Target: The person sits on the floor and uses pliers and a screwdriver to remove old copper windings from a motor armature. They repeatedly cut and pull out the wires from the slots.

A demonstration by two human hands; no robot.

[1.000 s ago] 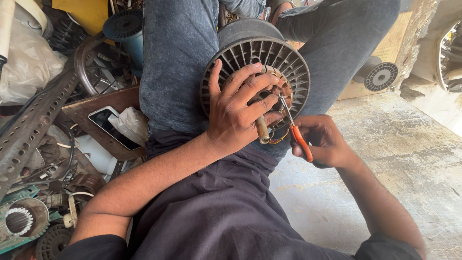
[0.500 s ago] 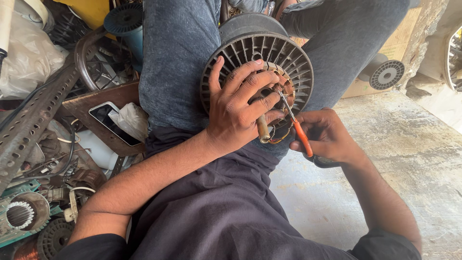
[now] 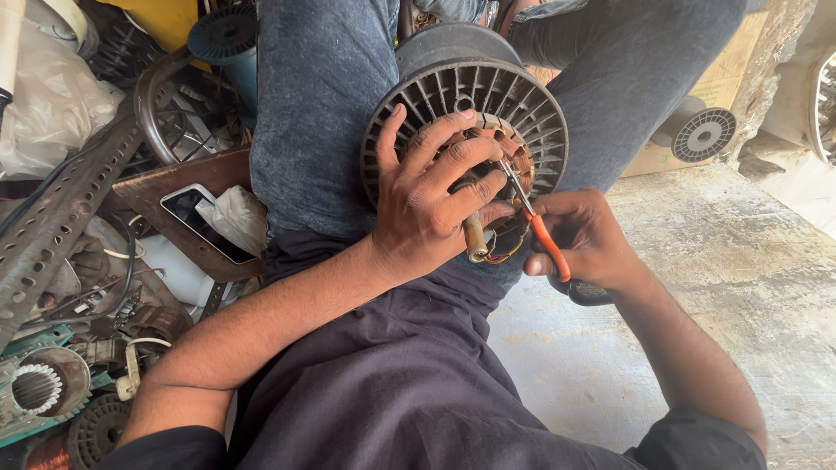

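Note:
A round grey motor stator with radial fins rests between my jeans-clad legs. Copper windings show at its centre. My left hand lies spread over the stator's face, with its fingers pressed on the windings and a short tan shaft beside its thumb. My right hand grips orange-handled pliers. The pliers' metal tip reaches into the windings just under my left fingers.
To the left lie a perforated metal bar, a phone on a brown tray, a white cloth, motor parts and a blue spool. At the right are a concrete floor and a grey spool.
The view has shifted slightly. Both hands stay on the stator, and the pliers' tip sits a little deeper among the windings.

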